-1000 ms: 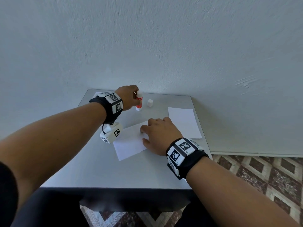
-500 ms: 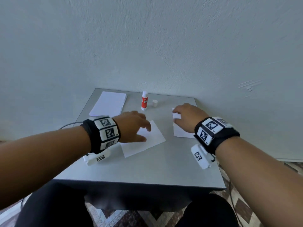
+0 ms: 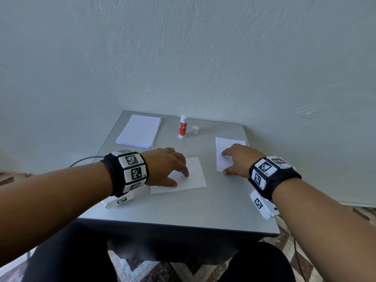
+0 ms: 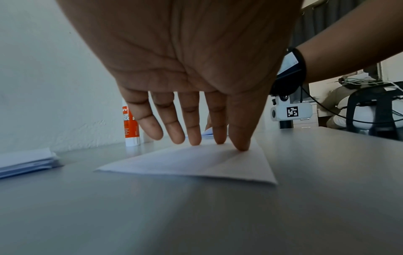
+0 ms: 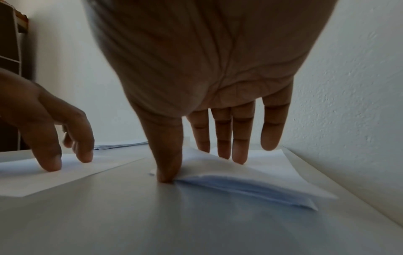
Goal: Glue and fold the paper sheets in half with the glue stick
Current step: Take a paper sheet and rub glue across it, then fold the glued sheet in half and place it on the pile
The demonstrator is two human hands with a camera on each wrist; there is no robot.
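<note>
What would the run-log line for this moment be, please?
left hand pressing folded sheet | right hand on right-side pile | glue stick upright, uncapped

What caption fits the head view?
Left hand presses folded sheet; right hand on paper stack; glue stick uncapped.

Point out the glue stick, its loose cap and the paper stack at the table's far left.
glue stick (image 3: 183,128): head view, red label.
cap (image 3: 195,130): head view, side wall.
paper stack (image 3: 140,130): head view, top sheet's middle.
</note>
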